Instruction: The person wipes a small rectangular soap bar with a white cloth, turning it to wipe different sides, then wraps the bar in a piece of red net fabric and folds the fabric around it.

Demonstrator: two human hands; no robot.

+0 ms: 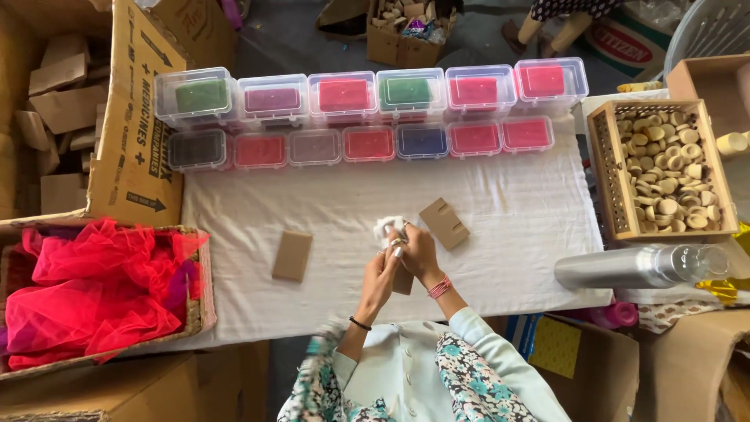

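Both my hands meet over the middle of the white cloth (500,219). My left hand (381,270) and my right hand (419,252) pinch a small white crumpled piece (388,228) between their fingertips. A brown cardboard piece (403,280) lies just under the hands, partly hidden. Another brown card (292,255) lies flat to the left. A notched cardboard piece (444,223) lies to the right of my hands.
Two rows of clear lidded boxes (367,117) with coloured contents line the far edge. A wooden crate of small wooden discs (662,168) stands at right, a steel bottle (641,267) lies below it. A basket of pink net (94,289) sits at left among cardboard cartons.
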